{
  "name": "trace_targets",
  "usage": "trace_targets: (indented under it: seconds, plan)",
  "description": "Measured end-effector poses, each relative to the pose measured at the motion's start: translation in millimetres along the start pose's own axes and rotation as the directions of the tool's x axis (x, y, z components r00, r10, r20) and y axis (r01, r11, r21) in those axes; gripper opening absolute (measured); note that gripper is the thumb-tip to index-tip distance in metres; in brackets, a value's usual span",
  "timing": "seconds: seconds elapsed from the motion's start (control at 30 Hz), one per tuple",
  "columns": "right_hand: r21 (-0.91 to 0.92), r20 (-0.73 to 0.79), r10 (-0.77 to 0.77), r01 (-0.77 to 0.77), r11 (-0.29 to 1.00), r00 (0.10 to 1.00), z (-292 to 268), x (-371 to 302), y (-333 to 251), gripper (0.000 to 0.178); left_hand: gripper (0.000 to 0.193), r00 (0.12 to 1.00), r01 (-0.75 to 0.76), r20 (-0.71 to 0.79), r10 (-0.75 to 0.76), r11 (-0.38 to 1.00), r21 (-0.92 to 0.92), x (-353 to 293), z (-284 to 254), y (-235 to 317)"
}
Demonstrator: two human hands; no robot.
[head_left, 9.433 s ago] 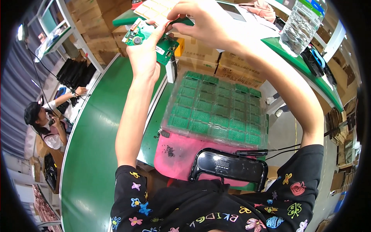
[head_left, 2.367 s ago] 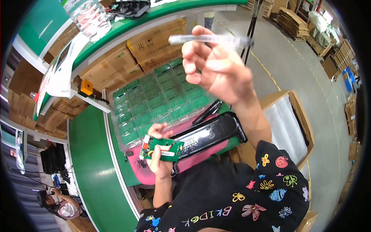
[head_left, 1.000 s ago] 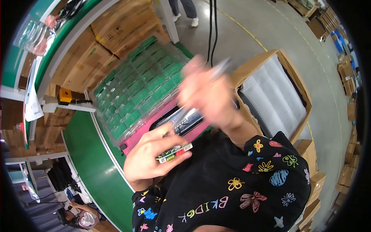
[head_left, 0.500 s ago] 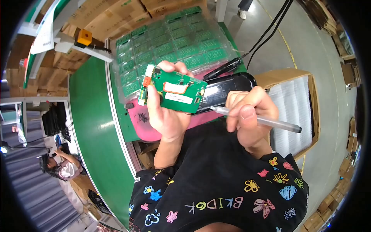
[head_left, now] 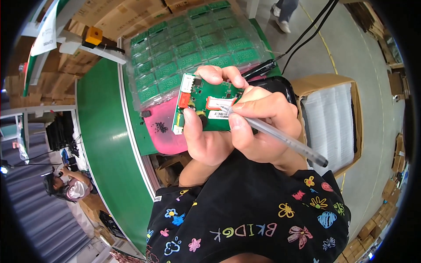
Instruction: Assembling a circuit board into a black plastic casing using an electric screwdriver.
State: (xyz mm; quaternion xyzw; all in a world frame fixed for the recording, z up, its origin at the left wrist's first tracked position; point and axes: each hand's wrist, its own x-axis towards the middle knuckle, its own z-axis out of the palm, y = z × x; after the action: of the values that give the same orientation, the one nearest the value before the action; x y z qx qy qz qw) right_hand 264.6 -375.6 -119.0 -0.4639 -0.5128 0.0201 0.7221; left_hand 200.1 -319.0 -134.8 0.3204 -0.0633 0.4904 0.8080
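My left hand (head_left: 206, 144) grips a green circuit board (head_left: 211, 90) by its edges, thumb at the near side and fingers over the far side. The board carries white and orange connectors at its left end and a white label with an orange border (head_left: 215, 102) in its middle. My right hand (head_left: 267, 125) is closed round a grey translucent pen (head_left: 289, 143). The pen's tip rests at or just over the label; contact is too fine to tell. Part of the board's right end is hidden behind my right fingers.
Clear trays of green circuit boards (head_left: 188, 52) lie beyond my hands on a pink mat (head_left: 169, 127) with small black parts. A black power screwdriver (head_left: 262, 69) and black casing (head_left: 280, 85) sit right of them. A carton of white foam (head_left: 331, 125) stands right; a person (head_left: 70, 186) sits far left.
My right hand has brought the pen left onto the board's label. My left hand has shifted the board slightly right. A walking person's legs show more at the top.
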Motion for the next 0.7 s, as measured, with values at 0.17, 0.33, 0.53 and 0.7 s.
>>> trace_targets:
  seconds: [0.17,0.33,0.53,0.7]
  plan:
    - [0.056,-0.040,-0.035,0.037,0.998,0.999,4.3,-1.3,-1.3,0.012,0.058,0.999,-0.039,0.009,0.040,0.998,-0.045,-0.3,2.6,-2.4]
    - [0.062,-0.044,-0.110,0.112,0.992,0.993,4.8,0.3,2.6,0.010,0.057,0.999,-0.036,0.022,0.036,0.999,0.005,0.8,0.6,-2.7]
    - [0.016,0.022,-0.110,0.110,0.994,0.994,2.5,3.9,-2.3,0.011,0.058,0.996,-0.027,0.083,0.029,0.999,-0.025,3.5,0.4,-0.2]
    - [0.018,-0.003,-0.091,0.091,0.996,0.996,1.9,4.3,-3.2,0.014,0.058,0.996,-0.037,0.079,0.039,0.999,-0.032,3.5,2.5,0.0]
